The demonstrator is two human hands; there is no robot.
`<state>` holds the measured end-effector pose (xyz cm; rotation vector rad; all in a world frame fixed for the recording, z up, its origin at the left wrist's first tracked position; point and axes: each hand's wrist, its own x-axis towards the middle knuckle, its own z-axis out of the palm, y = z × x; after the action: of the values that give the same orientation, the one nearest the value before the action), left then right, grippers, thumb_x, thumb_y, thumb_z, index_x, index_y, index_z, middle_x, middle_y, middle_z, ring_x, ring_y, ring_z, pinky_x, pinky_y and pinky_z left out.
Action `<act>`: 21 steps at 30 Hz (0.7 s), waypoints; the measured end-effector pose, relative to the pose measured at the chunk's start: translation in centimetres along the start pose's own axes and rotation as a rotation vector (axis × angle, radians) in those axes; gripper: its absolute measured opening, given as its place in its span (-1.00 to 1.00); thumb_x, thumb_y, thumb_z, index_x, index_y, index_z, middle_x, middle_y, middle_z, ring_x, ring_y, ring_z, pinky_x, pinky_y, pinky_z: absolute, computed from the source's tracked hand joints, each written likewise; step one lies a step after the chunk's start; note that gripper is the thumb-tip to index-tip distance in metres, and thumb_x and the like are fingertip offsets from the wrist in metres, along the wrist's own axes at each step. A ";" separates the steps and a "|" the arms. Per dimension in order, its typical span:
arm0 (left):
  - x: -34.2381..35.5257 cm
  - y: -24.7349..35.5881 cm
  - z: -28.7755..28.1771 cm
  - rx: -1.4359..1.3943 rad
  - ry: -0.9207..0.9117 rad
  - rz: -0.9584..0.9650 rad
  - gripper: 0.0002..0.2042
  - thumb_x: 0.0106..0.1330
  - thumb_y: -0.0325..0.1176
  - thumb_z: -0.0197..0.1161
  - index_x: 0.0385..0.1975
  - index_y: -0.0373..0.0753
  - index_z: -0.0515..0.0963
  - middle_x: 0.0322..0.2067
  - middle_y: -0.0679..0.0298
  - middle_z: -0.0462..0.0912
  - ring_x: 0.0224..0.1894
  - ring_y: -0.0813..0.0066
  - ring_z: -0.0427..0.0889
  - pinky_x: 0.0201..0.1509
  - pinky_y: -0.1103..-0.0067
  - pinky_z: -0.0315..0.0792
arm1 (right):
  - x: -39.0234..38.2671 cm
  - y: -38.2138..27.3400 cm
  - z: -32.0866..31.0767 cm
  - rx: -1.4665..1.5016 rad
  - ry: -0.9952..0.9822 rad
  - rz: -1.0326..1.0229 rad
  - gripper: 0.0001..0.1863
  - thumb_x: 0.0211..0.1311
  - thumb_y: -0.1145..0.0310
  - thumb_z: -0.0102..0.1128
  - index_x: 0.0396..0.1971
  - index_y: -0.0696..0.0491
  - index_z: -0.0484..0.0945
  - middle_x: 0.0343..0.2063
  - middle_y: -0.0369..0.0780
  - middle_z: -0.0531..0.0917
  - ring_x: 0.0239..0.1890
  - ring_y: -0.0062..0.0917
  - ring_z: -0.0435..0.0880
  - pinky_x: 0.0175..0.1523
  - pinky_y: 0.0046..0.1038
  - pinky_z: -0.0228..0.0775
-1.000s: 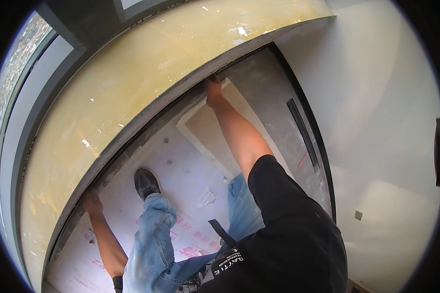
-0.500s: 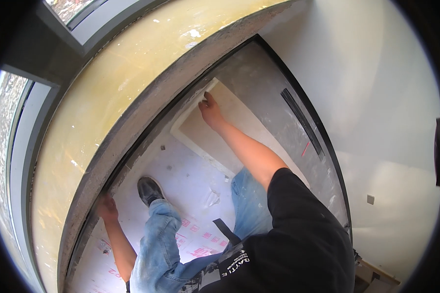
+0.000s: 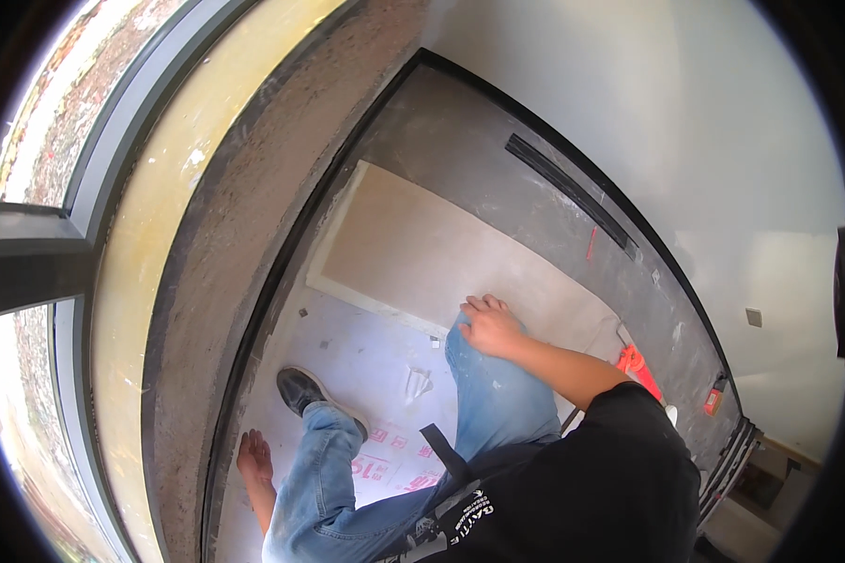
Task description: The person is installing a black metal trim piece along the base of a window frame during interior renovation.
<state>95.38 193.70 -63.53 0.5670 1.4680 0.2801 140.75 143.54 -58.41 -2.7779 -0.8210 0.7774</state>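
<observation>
My right hand [image 3: 491,326] rests on my bent right knee, fingers spread, holding nothing. Just past the knee lies a large flat beige panel [image 3: 422,230] with a pale border along its left and near edges. My left hand [image 3: 255,457] hangs low beside my left shin, fingers stretched out and nothing seen in them. It is close to the black skirting strip [image 3: 270,296] that runs along the foot of the wall under the window. Below the panel spreads a whitish floor sheet [image 3: 347,352] with pink printing.
A black strip [image 3: 573,192] lies on the grey floor [image 3: 460,122] near the right wall, with a thin red stick [image 3: 591,244] beside it. An orange-red item [image 3: 637,371] and an orange box [image 3: 714,402] are at the right. My shoe [image 3: 302,389] stands on the sheet.
My right hand has drawn back from the panel's far left corner onto my knee. My left hand has come away from the skirting strip. The view has shifted, showing more floor at the right.
</observation>
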 end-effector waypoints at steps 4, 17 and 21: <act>-6.4 0.9 1.1 0.064 -0.073 0.010 -0.45 0.48 -0.26 0.16 0.43 -0.23 0.25 0.34 0.18 0.42 0.37 0.35 0.39 0.33 0.45 0.30 | 1.4 -0.5 -1.3 0.025 -0.169 0.085 -0.58 0.31 0.12 0.12 0.03 0.06 0.61 0.11 -0.19 0.56 0.22 -0.23 0.43 0.30 -0.11 0.22; -21.1 1.9 -3.9 0.121 -0.146 0.319 -0.52 0.51 -0.23 0.08 0.34 -0.33 0.37 0.28 0.11 0.49 0.23 0.29 0.54 0.27 0.41 0.41 | 0.4 0.7 0.4 0.059 -0.132 0.095 -0.62 0.27 0.20 0.01 -0.04 0.03 0.67 0.09 -0.13 0.61 0.21 -0.21 0.48 0.28 -0.03 0.23; -34.1 2.0 0.9 0.295 -0.033 0.705 -0.58 0.54 -0.26 -0.02 0.26 -0.39 0.44 0.19 0.07 0.52 0.13 0.25 0.59 0.21 0.34 0.49 | 1.2 -2.1 3.3 0.056 -0.239 0.046 -0.59 0.23 0.21 0.02 0.00 0.03 0.67 0.12 -0.11 0.60 0.29 -0.21 0.43 0.35 0.06 0.14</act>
<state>93.12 177.81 -33.41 1.3217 1.2400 0.6023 138.91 145.94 -61.19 -2.6981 -0.7606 1.1398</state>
